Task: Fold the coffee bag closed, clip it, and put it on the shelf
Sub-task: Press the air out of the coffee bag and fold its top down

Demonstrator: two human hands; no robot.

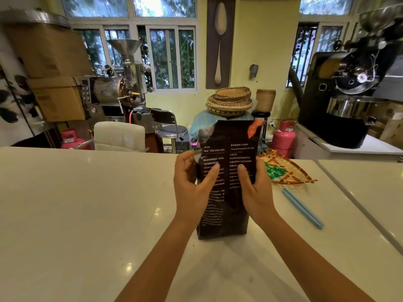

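A tall dark brown coffee bag point(231, 149) with white print stands upright on the white counter point(87, 203). Its top is unfolded, torn open at the upper left corner, with an orange label at the upper right. My left hand point(192, 184) grips the bag's left side, thumb on its printed face. My right hand point(255, 186) grips the right side the same way. A long light blue bag clip point(303, 208) lies flat on the counter, to the right of my right hand and apart from it.
A fan-shaped woven tray point(290, 171) with green packets lies behind the clip. Beyond the counter stand a white chair point(120, 136), a black stool point(170, 127), pink gas cylinders point(283, 138), stacked baskets point(230, 101) and two coffee roasters point(349, 94). No shelf is identifiable.
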